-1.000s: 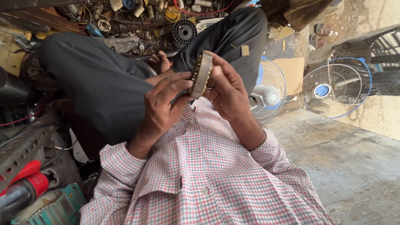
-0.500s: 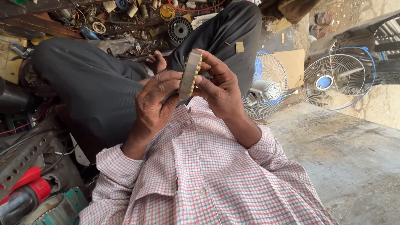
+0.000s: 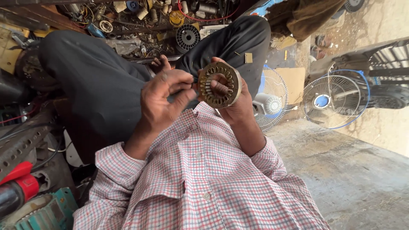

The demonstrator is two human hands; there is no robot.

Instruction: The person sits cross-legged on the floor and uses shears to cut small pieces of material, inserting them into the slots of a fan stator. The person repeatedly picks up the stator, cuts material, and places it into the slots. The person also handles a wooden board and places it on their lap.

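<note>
Since half second ago, slotted metal ring [image 3: 220, 84] turned from edge-on to face-on toward my camera. Right hand [image 3: 233, 100] cups ring from behind, fingers showing through centre hole. Left hand [image 3: 164, 100] pinches at ring's left rim, fingertips pressed together. Ring held above lap, dark trousers [image 3: 98, 81] behind. Fan [image 3: 330, 100] well apart on floor.

right hand [image 3: 233, 100]: palm hidden from us behind slotted metal ring [image 3: 220, 84] | left hand [image 3: 164, 99]: we cannot tell what its fingertips pinch, perhaps wire | red tool [image 3: 15, 185]: cut by left edge | clutter [image 3: 140, 17]: too small
</note>
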